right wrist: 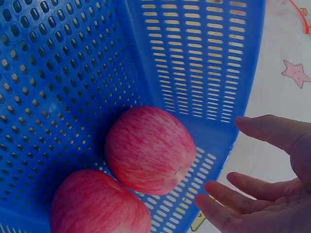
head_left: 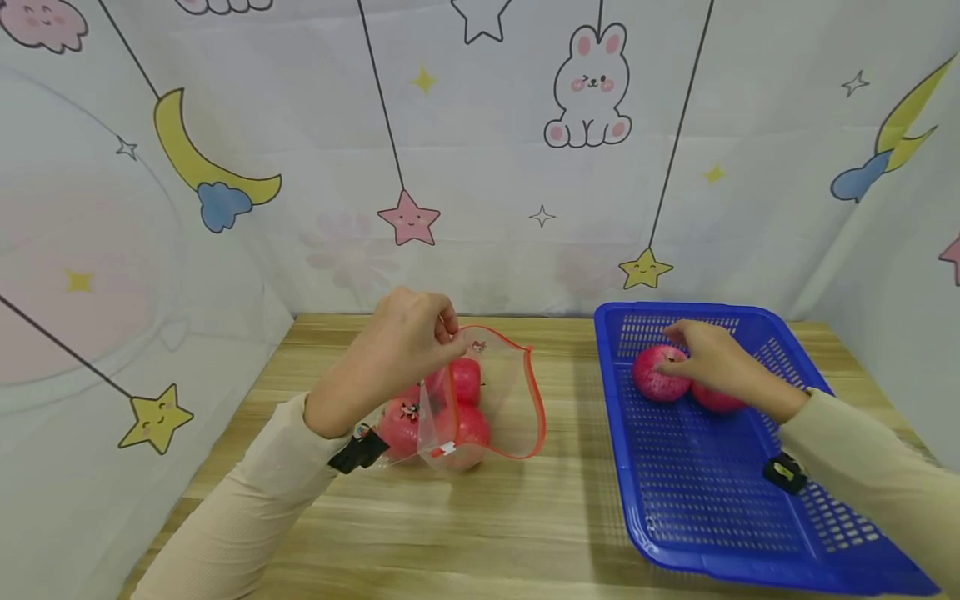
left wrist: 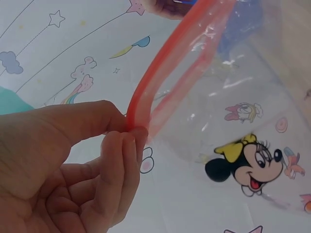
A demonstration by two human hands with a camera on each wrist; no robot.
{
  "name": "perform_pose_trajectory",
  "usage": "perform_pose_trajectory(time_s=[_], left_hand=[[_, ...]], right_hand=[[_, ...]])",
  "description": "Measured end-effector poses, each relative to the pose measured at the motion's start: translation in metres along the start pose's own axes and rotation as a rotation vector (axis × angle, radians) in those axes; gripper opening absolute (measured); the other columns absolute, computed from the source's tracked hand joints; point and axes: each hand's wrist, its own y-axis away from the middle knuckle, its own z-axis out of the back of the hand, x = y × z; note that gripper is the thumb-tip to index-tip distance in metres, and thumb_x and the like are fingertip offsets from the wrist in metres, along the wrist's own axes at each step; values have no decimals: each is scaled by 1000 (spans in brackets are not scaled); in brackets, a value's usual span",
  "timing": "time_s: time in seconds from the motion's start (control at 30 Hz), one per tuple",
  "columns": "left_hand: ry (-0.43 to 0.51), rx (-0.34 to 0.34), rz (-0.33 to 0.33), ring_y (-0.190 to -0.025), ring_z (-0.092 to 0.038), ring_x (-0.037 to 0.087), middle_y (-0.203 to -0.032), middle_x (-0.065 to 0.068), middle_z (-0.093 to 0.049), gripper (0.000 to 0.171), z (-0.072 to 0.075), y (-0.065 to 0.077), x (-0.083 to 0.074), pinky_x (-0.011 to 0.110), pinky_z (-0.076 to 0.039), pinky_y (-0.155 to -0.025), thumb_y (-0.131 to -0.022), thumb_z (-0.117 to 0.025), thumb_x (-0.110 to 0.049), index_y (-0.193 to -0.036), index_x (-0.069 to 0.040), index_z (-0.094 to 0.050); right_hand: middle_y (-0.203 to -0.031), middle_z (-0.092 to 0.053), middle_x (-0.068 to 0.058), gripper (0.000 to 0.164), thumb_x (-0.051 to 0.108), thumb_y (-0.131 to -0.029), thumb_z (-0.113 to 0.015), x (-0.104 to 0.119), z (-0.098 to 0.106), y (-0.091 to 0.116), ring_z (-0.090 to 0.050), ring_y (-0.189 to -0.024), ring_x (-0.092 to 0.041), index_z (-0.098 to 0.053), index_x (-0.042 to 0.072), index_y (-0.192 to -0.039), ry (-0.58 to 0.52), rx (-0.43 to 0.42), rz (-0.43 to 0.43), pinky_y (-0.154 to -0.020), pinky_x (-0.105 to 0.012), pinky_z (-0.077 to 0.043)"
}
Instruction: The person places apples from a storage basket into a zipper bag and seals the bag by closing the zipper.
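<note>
My left hand pinches the red zip rim of a clear plastic zip bag between thumb and fingers. The bag's mouth gapes toward the right, and a cartoon mouse print shows on it in the left wrist view. Several red apples are on the left side, in and behind the clear plastic. Over the far end of a blue basket, my right hand has its fingers spread and holds nothing. Beneath it lie two apples, one streaked pink-red apple and another apple against it.
The basket has perforated walls and stands on the right of a wooden table. Behind the table hangs a white curtain with cartoon prints, and it runs along both sides. A white slider sits on the bag's zip.
</note>
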Motion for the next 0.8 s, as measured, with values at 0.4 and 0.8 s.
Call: perform_pose_trajectory(time_s=[0.4, 0.8], left_hand=[[1, 5, 12, -56, -58, 11, -65, 0, -63, 13, -1, -1, -1, 26, -51, -55, -82, -76, -6, -74, -4, -66], [0, 12, 24, -56, -58, 11, -64, 0, -62, 12, 0, 0, 0, 27, -51, -56, -82, -74, -5, -74, -4, -65]], right_hand=[[-93, -66, -28, 57, 16, -75, -84, -24, -23, -19, -62, -89, -42, -58, -23, -108, 27, -36, 99, -81, -56, -50], [-99, -61, -36, 58, 10, -73, -83, -13, -25, -19, -57, -100, -52, -55, -25, -110, 104, 23, -8, -89, -60, -47]])
